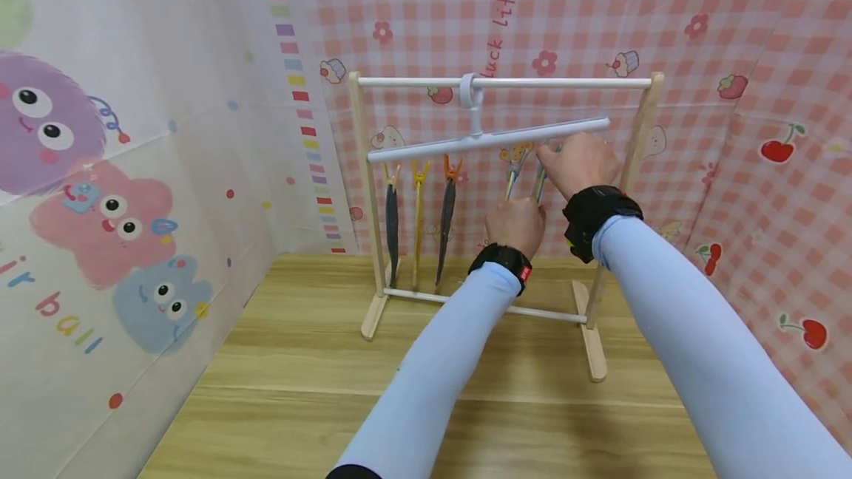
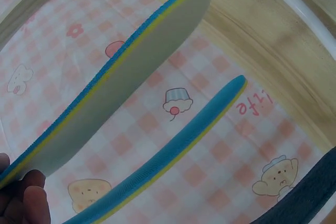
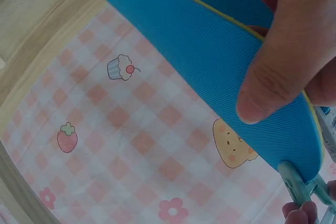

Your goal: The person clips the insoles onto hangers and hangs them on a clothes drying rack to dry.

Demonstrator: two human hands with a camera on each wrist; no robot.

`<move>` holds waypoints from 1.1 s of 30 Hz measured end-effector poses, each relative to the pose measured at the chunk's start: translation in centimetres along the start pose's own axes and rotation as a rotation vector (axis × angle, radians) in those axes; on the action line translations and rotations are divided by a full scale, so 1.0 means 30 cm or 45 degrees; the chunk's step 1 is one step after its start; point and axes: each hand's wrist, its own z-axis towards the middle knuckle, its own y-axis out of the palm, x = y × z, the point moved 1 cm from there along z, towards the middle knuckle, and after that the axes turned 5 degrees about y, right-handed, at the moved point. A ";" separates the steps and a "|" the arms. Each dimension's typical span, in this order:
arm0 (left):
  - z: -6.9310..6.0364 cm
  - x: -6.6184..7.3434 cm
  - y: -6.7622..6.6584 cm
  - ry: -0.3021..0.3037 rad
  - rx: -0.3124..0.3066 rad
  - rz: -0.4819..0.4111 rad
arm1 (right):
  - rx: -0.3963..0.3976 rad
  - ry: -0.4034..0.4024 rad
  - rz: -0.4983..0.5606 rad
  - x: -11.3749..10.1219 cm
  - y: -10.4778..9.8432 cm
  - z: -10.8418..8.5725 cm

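My left hand [image 1: 515, 226] grips a blue insole [image 2: 113, 90] with a yellow layer and pale underside, close to its upper end. Just above, my right hand [image 1: 582, 161] pinches a pale green clip [image 3: 295, 183], which sits at the end of that insole. The clip hangs below the right side of a white hanger [image 1: 426, 148], tilted with its right end higher. Beside the held insole hangs a second blue insole [image 2: 176, 156], from another clip [image 1: 515, 160]. Further left, two dark insoles [image 1: 392, 228] and a yellow-edged one [image 1: 418, 235] hang from clips.
The hanger hooks over the white top bar [image 1: 566, 83] of a wooden-sided rack [image 1: 364, 168]. A white lower bar [image 1: 549, 313] joins its feet on the wood-grain table [image 1: 299, 383]. Patterned cloths [image 1: 599, 6] stand behind and at both sides.
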 end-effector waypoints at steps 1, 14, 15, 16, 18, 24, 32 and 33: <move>-0.001 -0.001 0.000 0.002 0.003 -0.008 | -0.003 -0.001 -0.001 0.002 0.000 -0.001; -0.031 -0.008 0.015 0.036 0.002 -0.063 | 0.008 -0.034 0.045 0.033 0.013 -0.011; -0.034 -0.009 0.018 0.035 -0.002 -0.064 | 0.005 -0.034 0.034 0.034 0.013 -0.012; -0.037 -0.011 0.021 0.032 -0.003 -0.062 | 0.000 -0.030 0.025 0.036 0.013 -0.013; -0.044 -0.016 0.025 0.033 0.000 -0.047 | -0.015 -0.032 0.014 0.039 0.011 -0.015; -0.077 -0.037 0.040 0.068 -0.009 -0.001 | -0.034 -0.018 0.000 0.068 -0.003 -0.028; -0.132 -0.104 0.062 0.094 -0.133 -0.010 | -0.101 -0.082 0.027 0.127 -0.021 -0.057; -0.138 -0.113 0.064 0.097 -0.154 -0.004 | -0.115 -0.098 0.034 0.136 -0.025 -0.059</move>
